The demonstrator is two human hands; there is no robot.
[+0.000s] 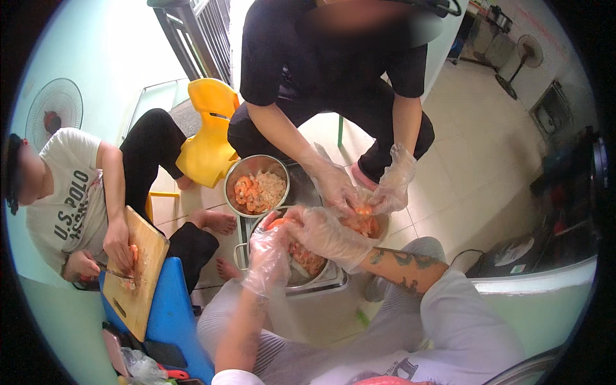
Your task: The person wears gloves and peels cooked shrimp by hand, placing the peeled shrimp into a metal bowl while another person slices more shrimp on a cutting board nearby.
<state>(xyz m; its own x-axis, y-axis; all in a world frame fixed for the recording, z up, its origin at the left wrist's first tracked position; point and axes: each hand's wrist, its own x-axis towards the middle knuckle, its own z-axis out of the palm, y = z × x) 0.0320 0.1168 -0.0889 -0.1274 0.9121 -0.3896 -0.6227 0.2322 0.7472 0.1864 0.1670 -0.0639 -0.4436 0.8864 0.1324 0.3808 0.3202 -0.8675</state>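
Observation:
My left hand, in a clear plastic glove, grips an orange cooked shrimp. My right hand, gloved the same way, has its fingers on that shrimp from the other side. Both hands are above a metal pot holding orange-pink shrimp pieces, partly hidden by my hands and wrists. Behind it stands a round steel bowl with peeled shrimp on one side and a pale minced or shredded food on the other.
Opposite, a co-worker's gloved hands hold a shrimp over another bowl. At left, a co-worker holds a knife over a wooden cutting board above a blue plastic stool. A yellow chair stands behind the bowl.

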